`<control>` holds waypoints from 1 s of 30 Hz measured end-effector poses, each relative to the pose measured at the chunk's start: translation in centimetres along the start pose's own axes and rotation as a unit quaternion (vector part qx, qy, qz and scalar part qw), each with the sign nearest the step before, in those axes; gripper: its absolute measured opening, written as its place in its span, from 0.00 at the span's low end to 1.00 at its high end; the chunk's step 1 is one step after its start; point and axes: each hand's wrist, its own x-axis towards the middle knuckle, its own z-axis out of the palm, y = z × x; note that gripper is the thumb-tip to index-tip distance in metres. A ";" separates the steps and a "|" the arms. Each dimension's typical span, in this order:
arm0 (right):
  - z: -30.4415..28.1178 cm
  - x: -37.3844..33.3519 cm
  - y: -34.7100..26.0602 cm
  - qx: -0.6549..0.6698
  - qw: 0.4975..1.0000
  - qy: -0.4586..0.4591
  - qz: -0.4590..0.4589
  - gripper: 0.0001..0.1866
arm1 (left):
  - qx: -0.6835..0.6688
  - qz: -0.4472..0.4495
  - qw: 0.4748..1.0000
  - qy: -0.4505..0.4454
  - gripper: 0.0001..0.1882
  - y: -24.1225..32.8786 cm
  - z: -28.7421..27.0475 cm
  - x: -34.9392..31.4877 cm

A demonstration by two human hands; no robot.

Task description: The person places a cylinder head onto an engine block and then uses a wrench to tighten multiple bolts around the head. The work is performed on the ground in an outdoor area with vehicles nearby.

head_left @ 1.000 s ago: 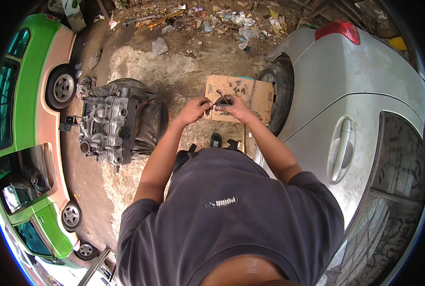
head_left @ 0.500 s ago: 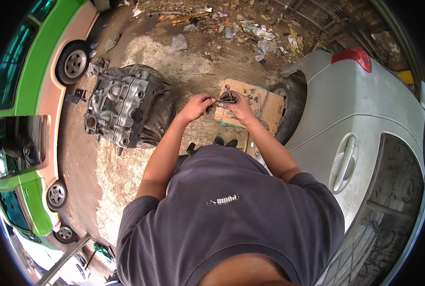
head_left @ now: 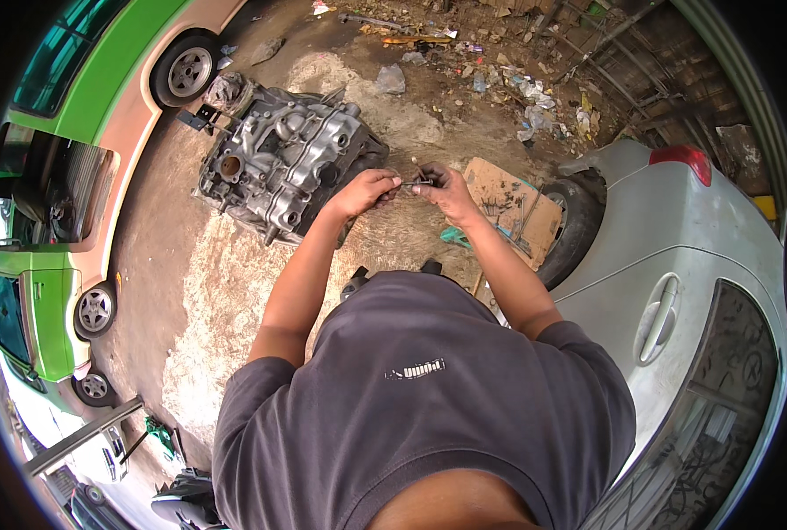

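Observation:
Both of my hands are raised in front of my body, close together. In the fingertips of my left hand (head_left: 367, 192) one end of a small, thin, dark metal piece (head_left: 408, 184) is pinched. My right hand (head_left: 448, 196) closes around the other end, and a short light-tipped stem sticks up by its thumb and fingers. The exact kind of part is too small to make out. Just beyond and left of my left hand stands a grimy metal car engine (head_left: 279, 159) on the ground.
Right of my hands lies a cardboard sheet (head_left: 522, 212) with several small tools and parts on it. Behind it are the wheel (head_left: 579, 225) and side of a silver car (head_left: 667, 256). A green and pink van (head_left: 137, 53) stands left. Litter (head_left: 535, 93) covers the far ground.
The view has turned leftward, so the engine now appears nearer my left hand and the cardboard farther right. My hands stay together at the small metal piece, whose stem shows less.

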 end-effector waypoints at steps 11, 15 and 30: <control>9.7 -2.2 2.1 -0.058 0.995 0.080 -0.018 0.21 | -0.051 0.016 0.998 0.029 0.12 -1.8 -5.5 -9.3; 12.1 -3.2 2.0 -0.158 0.985 0.063 -0.011 0.22 | -0.024 0.005 1.000 0.000 0.13 -2.3 -7.6 -11.8; 15.2 -3.7 1.9 -0.156 0.986 0.056 -0.002 0.15 | 0.044 -0.004 0.999 0.006 0.16 -3.8 -9.5 -13.5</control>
